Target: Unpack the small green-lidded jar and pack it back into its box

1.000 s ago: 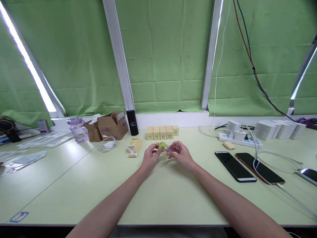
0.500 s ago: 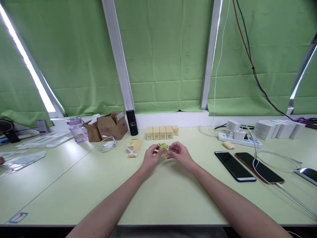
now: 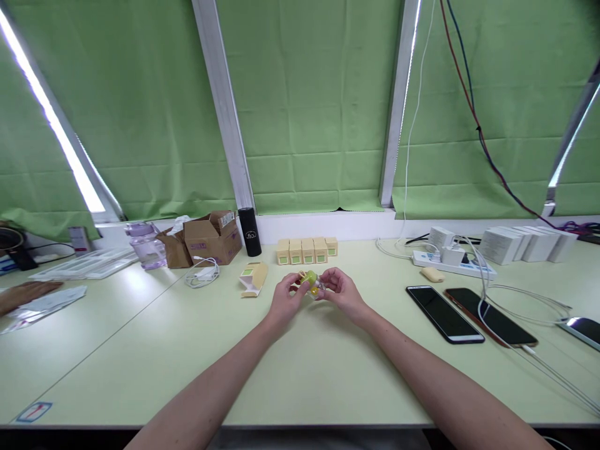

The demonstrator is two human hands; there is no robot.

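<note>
I have a small green trinket (image 3: 310,281) between my left hand (image 3: 287,296) and my right hand (image 3: 345,294), nearer the far edge of the table (image 3: 328,375) than the near one. My left fingers grip its green part and my right fingers pinch its clear side. They cover so much that I can't make out its full shape, nor whether it touches the tabletop. Toward the table's left, another person's hand (image 3: 28,295) is cut off by the edge of my view, as is the outermost phone (image 3: 584,330) on the right. Print on the row of small boxes (image 3: 307,251) near the far edge is too tiny to read. The table is pale and smooth, with a seam running across its left part. Behind its far edge runs a white ledge (image 3: 323,229), and green blinds (image 3: 304,106) hang above, with daylight slipping past their sides.
</note>
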